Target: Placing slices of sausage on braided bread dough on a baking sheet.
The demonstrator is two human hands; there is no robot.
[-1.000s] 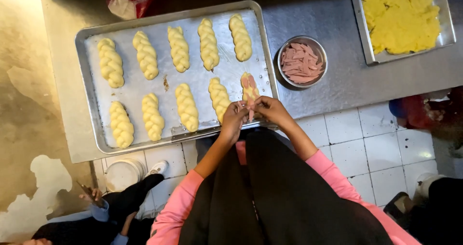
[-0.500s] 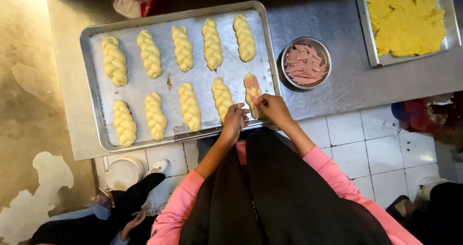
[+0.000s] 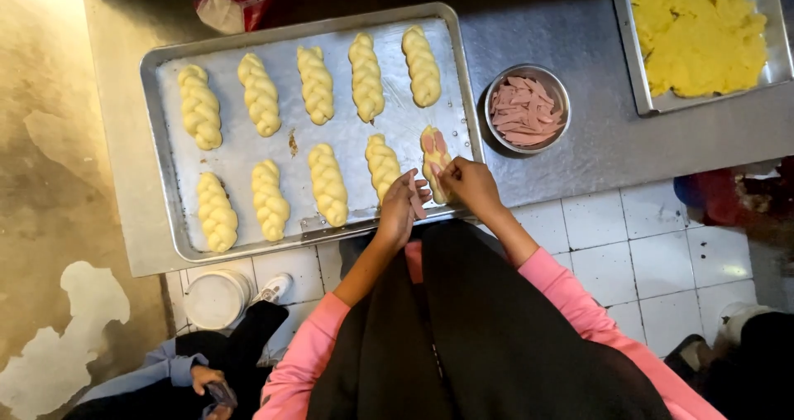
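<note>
Steel counter, baking tray (image 3: 165, 151): right hand (image 3: 471, 184) pinching dough piece (image 3: 434, 159); left hand (image 3: 399, 207) pinching pink strip (image 3: 414, 201) beside.

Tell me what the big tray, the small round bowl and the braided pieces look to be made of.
Tray: likely aluminium or steel, dull grey with a rolled rim. Bowl: shiny metal, probably stainless steel, holding pink meat strips. Braided pieces: pale yellow, soft-looking raw dough, matte and unbrowned.
</note>
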